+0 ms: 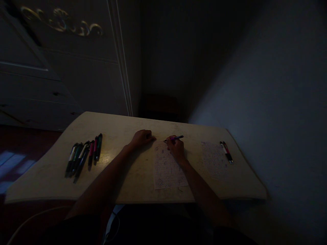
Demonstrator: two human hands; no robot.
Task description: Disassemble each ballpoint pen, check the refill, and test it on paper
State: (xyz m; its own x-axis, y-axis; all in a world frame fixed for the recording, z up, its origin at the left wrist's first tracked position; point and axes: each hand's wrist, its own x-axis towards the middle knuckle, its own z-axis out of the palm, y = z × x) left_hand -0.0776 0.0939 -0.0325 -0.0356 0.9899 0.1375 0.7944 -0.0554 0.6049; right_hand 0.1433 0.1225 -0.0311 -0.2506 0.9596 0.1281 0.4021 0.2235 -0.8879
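Observation:
My right hand [176, 146] is closed around a purple pen [178, 137], its tip down by the upper edge of a sheet of paper [170, 172]. Dense, scribble-like marks cover that sheet, and my right wrist and forearm hide part of it. Curled into a loose fist, my left hand [141, 137] rests on the table with its thumb side close to the sheet's upper left corner. I see nothing in its fingers. The room is dim, so fine marks are hard to read.
On the pale table [127, 187], several pens [83, 153] lie in a row at left. A second marked sheet [214, 160] lies at right beside two pens [226, 152]. A wall [286, 119] borders the right side; a cabinet [84, 78] stands behind at left.

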